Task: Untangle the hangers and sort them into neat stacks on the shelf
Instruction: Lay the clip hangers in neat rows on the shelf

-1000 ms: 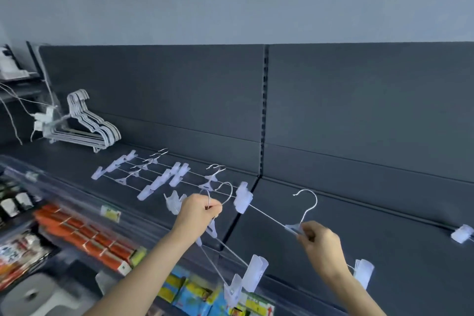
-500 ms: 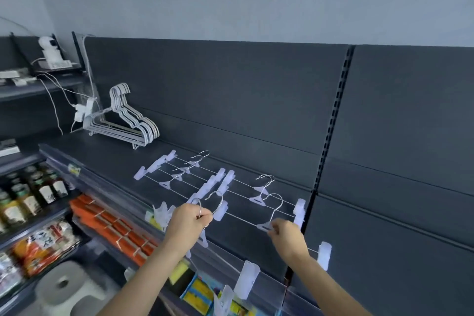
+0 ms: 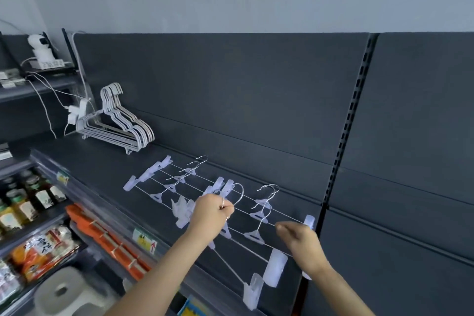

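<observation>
At far left, beneath the dark shelf [image 3: 89, 159], lower racks of bottles [image 3: 23, 202] and snack packets [image 3: 43, 251]. On the shelf itself, a leaning stack of plain white hangers [image 3: 120, 123], hooks nested together, propped against the back panel [image 3: 230, 84]: seemingly a finished pile, kept upright by that support. Further right, a row of wire clip hangers [image 3: 174, 182] laid flat and parallel, hooks toward the back, probably for easy adding alongside. Next, the left hand [image 3: 210, 215], fingers [image 3: 227, 209] curled tight around a bunch of metal hooks, the held hangers [image 3: 252, 292] dangling past the shelf's front edge, likely kept off the surface to avoid fresh tangles. Then the right hand [image 3: 300, 244], blurred, fingers [image 3: 284, 229] loosely curled just over the wire of the nearest laid hanger [image 3: 254, 235]; impossible to tell whether pinching it or free. Plenty of sorting left, judging by the bunch in hand.
</observation>
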`<state>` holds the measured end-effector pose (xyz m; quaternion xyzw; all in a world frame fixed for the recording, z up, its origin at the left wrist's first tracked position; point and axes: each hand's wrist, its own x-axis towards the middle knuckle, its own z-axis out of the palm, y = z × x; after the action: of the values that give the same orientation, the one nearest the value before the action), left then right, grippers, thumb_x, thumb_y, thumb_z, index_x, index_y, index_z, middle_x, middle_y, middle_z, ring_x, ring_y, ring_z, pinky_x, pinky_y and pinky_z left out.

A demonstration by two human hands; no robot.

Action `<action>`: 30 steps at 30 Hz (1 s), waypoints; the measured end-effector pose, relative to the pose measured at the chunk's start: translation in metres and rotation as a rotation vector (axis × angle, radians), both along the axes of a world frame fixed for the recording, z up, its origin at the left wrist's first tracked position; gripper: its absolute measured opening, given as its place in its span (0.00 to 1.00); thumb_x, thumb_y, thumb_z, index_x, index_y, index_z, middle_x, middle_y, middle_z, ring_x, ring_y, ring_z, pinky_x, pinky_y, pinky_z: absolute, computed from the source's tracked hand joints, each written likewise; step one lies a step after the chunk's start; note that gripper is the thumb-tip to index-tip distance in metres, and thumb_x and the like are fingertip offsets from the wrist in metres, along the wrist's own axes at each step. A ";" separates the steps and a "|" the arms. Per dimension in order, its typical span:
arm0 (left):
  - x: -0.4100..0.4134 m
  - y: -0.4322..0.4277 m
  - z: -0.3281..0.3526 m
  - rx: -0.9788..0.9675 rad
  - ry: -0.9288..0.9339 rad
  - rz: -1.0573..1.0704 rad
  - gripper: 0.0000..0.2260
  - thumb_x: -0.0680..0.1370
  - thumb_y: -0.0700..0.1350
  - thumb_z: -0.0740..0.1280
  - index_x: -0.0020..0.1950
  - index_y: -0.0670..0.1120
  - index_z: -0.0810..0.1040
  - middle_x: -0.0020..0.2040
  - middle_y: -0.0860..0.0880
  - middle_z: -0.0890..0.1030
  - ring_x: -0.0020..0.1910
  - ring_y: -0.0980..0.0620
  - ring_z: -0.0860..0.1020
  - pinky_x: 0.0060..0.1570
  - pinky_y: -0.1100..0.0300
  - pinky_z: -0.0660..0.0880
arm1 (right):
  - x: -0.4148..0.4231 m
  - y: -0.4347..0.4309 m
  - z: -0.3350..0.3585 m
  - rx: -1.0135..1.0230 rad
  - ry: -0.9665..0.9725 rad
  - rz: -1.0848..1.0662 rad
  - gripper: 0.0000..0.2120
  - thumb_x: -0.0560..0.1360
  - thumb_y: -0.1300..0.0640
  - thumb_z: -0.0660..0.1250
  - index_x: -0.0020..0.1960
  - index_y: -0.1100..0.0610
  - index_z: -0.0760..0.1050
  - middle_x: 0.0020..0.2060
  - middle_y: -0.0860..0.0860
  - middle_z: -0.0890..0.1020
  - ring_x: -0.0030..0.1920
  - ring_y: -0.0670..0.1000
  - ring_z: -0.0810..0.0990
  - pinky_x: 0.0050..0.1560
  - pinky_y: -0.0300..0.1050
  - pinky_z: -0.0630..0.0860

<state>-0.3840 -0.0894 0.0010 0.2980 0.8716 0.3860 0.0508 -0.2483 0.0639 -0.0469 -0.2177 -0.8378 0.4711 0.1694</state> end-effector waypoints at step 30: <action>-0.006 -0.026 -0.067 -0.336 0.180 -0.294 0.21 0.74 0.52 0.67 0.66 0.50 0.71 0.64 0.53 0.73 0.66 0.55 0.67 0.65 0.63 0.62 | 0.019 -0.018 -0.014 0.592 -0.211 -0.042 0.18 0.68 0.63 0.66 0.27 0.55 0.58 0.24 0.44 0.58 0.29 0.53 0.64 0.27 0.38 0.59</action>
<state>-0.3895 -0.1159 -0.0659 0.4422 0.8718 0.1961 0.0774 -0.2297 0.0461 -0.0605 -0.2237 -0.9469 0.1779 0.1474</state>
